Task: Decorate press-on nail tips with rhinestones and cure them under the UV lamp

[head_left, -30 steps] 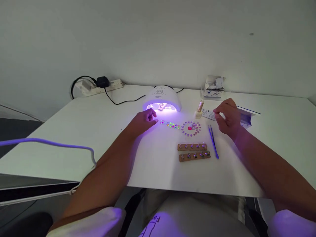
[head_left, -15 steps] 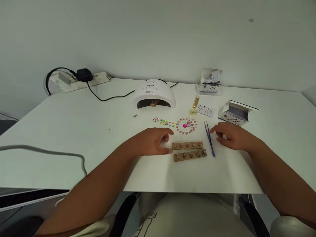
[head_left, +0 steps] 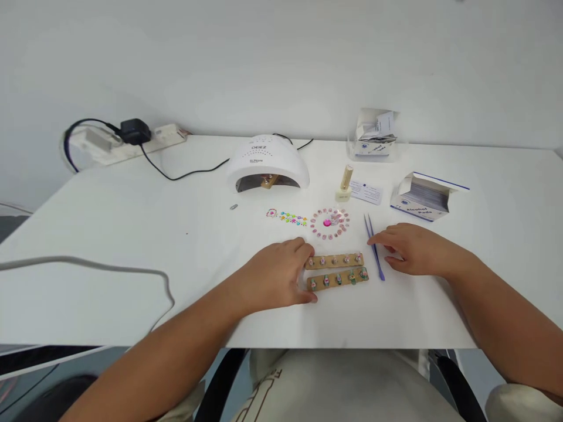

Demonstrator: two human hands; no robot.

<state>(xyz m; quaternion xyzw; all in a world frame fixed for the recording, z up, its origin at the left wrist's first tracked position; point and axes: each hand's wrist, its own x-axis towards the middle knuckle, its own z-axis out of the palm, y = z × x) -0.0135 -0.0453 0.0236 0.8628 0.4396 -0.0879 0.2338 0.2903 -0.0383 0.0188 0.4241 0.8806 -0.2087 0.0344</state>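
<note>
My left hand (head_left: 277,274) rests on the white table (head_left: 132,234), its fingertips touching the left ends of two brown strips (head_left: 336,269) that carry several small decorated nail tips. My right hand (head_left: 411,249) lies flat just right of the strips, fingers spread, with a fingertip on the purple tweezers (head_left: 375,246). Beyond the strips lie a ring of small gems (head_left: 329,223) and a row of coloured gems (head_left: 288,217). The white nail lamp (head_left: 267,166) stands further back, unlit, with a small holder inside.
A gold-capped polish bottle (head_left: 345,183) and a white card (head_left: 367,192) sit behind the gems. An open box of alcohol pads (head_left: 424,196) is at the right, a container of wrappers (head_left: 373,133) behind. A power strip (head_left: 127,138) and a grey cable (head_left: 88,265) lie left.
The nail lamp's purple light has gone out. Both hands have drawn back from the lamp and bottle towards me, the left down to the brown strips, the right to the tweezers.
</note>
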